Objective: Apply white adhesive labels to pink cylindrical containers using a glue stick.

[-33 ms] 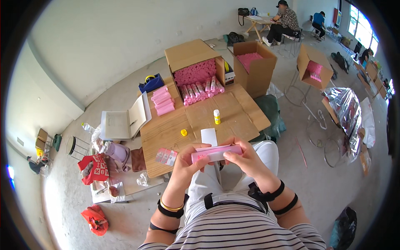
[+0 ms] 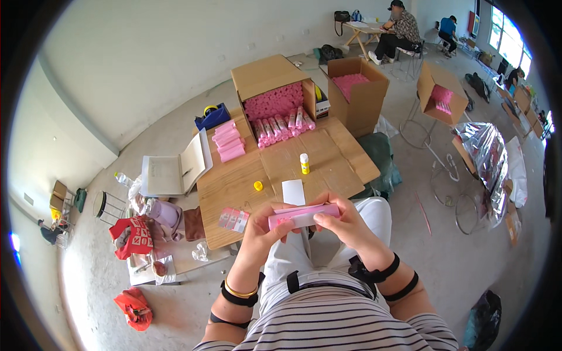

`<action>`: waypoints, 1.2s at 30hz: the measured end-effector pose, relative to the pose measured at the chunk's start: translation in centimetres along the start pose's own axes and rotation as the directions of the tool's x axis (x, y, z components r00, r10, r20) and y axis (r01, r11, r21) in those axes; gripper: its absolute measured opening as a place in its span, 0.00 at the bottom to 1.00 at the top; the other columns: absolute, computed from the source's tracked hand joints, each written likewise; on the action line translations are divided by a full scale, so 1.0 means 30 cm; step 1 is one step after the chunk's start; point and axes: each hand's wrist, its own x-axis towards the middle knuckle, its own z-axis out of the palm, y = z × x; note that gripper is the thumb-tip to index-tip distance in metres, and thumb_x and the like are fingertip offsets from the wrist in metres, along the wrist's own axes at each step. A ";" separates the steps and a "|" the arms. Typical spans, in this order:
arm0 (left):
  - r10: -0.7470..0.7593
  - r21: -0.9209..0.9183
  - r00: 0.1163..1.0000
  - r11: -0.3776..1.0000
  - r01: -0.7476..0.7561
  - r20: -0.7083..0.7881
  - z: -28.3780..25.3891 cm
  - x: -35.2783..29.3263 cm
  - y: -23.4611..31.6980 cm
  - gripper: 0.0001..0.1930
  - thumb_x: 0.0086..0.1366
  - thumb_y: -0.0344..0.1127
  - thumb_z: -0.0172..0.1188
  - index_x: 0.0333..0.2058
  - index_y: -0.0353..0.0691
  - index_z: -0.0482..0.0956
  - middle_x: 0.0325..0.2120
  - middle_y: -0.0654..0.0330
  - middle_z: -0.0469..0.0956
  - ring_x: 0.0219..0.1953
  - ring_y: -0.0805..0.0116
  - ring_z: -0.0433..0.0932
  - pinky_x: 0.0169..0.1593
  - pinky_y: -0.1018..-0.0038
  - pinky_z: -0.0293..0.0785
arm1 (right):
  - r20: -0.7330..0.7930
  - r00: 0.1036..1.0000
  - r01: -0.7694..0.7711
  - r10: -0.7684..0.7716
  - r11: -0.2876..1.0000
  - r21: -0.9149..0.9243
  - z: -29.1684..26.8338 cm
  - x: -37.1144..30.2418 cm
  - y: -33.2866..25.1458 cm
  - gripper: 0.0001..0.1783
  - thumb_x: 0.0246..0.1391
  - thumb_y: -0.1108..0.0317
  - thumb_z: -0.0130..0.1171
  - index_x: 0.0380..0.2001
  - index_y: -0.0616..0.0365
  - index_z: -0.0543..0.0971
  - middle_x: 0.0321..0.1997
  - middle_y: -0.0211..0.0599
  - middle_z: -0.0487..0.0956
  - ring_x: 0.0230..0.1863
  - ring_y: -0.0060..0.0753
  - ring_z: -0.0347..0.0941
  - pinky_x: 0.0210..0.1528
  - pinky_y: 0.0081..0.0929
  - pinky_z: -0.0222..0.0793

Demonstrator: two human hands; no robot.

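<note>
Between my two hands is a pink roll (image 2: 331,210) with a white paper label (image 2: 304,220) along its near side. My left hand (image 2: 263,225) is closed round its left end, thumb on the front. At the other end, my right hand (image 2: 350,225) grips it and its thumb presses on the label. A white slip of paper (image 2: 293,192) lies on the table just beyond the roll. Farther back a yellow and white glue stick (image 2: 305,164) stands upright, uncapped, on a flat cardboard sheet (image 2: 336,155). Its yellow cap (image 2: 258,186) sits to the left.
At the table's back, a cardboard box (image 2: 269,76) holds many pink rolls, labelled ones (image 2: 284,126) in front. Plain pink rolls (image 2: 229,142), a blue tape dispenser (image 2: 212,116), an open notebook (image 2: 175,169) and printed labels (image 2: 233,220) are at the left. Another person (image 2: 403,32) sits far off.
</note>
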 end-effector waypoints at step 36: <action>0.057 -0.162 0.984 0.983 -0.085 -0.166 0.067 -0.005 -0.055 0.07 0.64 0.26 0.52 0.39 0.38 0.75 0.38 0.61 0.76 0.33 0.80 0.74 0.32 0.86 0.73 | -0.053 0.998 -0.025 0.034 0.988 0.152 0.038 -0.024 -0.012 0.11 0.57 0.73 0.51 0.42 0.62 0.77 0.39 0.36 0.78 0.31 0.22 0.72 0.35 0.20 0.71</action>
